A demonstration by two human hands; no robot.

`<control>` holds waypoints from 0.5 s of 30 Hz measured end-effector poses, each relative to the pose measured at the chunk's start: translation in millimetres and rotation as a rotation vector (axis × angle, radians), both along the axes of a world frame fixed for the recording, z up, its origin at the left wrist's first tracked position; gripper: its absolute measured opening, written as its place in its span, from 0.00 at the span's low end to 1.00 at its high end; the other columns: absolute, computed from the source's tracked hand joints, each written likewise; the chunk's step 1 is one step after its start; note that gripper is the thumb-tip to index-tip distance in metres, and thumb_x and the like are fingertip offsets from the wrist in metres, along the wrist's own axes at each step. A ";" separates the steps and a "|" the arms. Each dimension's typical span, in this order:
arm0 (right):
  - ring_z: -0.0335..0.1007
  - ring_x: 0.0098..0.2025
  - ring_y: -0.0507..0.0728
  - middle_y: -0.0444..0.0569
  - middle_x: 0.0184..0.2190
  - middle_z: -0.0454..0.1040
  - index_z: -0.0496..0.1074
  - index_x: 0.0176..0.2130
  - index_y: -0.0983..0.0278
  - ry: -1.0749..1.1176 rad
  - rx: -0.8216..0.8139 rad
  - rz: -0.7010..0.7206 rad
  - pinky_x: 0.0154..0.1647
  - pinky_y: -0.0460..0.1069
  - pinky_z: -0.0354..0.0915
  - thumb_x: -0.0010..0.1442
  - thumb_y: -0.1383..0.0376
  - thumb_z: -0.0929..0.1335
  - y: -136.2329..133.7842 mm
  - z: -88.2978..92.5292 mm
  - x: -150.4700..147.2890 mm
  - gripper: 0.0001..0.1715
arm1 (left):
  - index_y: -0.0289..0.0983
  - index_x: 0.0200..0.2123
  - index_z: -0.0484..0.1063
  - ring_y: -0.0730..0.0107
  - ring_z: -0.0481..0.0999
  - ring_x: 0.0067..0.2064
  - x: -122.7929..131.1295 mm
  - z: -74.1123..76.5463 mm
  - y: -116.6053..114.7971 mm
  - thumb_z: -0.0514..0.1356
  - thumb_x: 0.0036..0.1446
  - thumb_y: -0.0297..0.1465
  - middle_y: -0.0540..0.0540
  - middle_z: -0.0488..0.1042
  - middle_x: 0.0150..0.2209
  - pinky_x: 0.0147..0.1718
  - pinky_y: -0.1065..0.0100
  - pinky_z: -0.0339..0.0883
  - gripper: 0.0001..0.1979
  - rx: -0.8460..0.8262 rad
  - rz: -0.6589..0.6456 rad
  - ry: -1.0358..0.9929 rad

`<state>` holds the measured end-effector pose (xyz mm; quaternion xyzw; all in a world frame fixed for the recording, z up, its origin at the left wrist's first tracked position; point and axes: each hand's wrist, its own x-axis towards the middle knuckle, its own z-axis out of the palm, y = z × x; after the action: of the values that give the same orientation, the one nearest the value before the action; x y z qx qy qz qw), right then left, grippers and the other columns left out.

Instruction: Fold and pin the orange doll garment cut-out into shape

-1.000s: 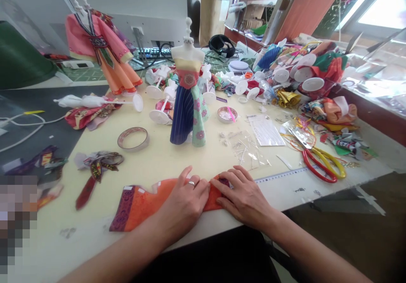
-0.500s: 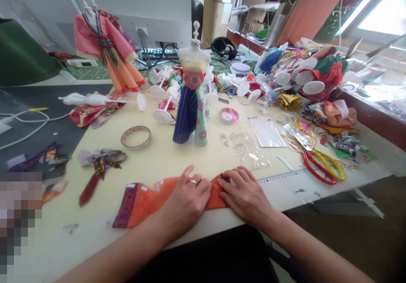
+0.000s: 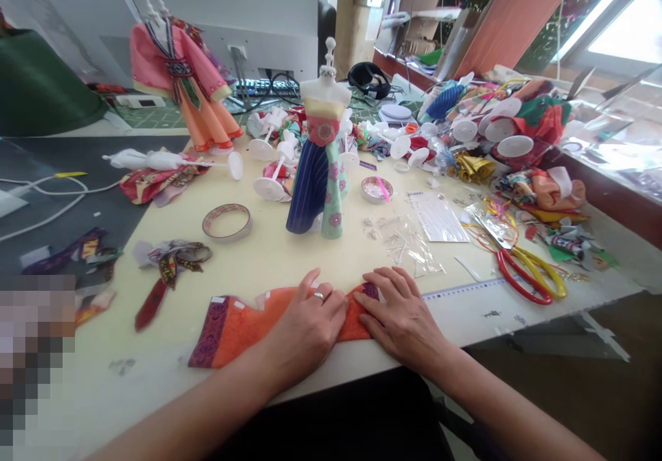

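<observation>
An orange cloth piece (image 3: 243,323) with purple patterned cuffs lies flat near the table's front edge. My left hand (image 3: 305,326), a ring on one finger, rests on its middle with the fingers curled and pressing down. My right hand (image 3: 400,316) lies on the cloth's right end beside it, fingers together and bent, pinching the fabric against the table. Behind them stands a small white mannequin (image 3: 321,165) in a blue striped and green flowered dress.
Red-and-yellow scissors (image 3: 527,275), a ruler (image 3: 465,289), clear bags of small parts (image 3: 408,240) and a tape roll (image 3: 226,221) lie on the cream table (image 3: 269,258). A pink-robed mannequin (image 3: 181,82), white stands and heaps of fabric scraps fill the back and right.
My hands have stayed on the orange cloth, with only small finger shifts. The view has drifted slightly, so the table's things sit a little further right in the picture.
</observation>
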<state>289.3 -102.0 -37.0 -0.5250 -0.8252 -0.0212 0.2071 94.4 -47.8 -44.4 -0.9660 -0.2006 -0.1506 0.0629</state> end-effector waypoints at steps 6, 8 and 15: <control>0.56 0.54 0.64 0.56 0.48 0.66 0.73 0.43 0.63 -0.004 0.010 -0.014 0.56 0.64 0.53 0.60 0.65 0.63 -0.6 -0.8 -0.2 0.12 | 0.30 0.45 0.68 0.63 0.68 0.41 0.2 -1.6 -1.7 0.51 0.59 0.23 0.44 0.70 0.37 0.57 0.47 0.48 0.12 0.006 0.004 0.026; 0.56 0.53 0.64 0.56 0.48 0.66 0.73 0.42 0.64 -0.001 0.016 -0.008 0.56 0.64 0.53 0.60 0.66 0.63 -0.4 -1.0 -0.6 0.12 | 0.30 0.45 0.68 0.62 0.68 0.41 -0.7 1.0 -3.2 0.50 0.59 0.23 0.44 0.71 0.37 0.57 0.46 0.48 0.12 0.000 0.001 0.036; 0.57 0.54 0.66 0.57 0.49 0.66 0.72 0.44 0.65 0.004 0.085 0.018 0.54 0.66 0.56 0.58 0.67 0.65 -0.5 -7.7 4.3 0.13 | 0.34 0.50 0.65 0.62 0.69 0.49 -47.3 32.5 3.1 0.51 0.60 0.27 0.42 0.72 0.47 0.59 0.48 0.46 0.15 -0.151 0.135 -0.168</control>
<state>293.7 -102.5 -44.7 -0.5084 -0.8277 -0.0534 0.2313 47.1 -44.8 -11.9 -0.9363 -0.2804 -0.2108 -0.0168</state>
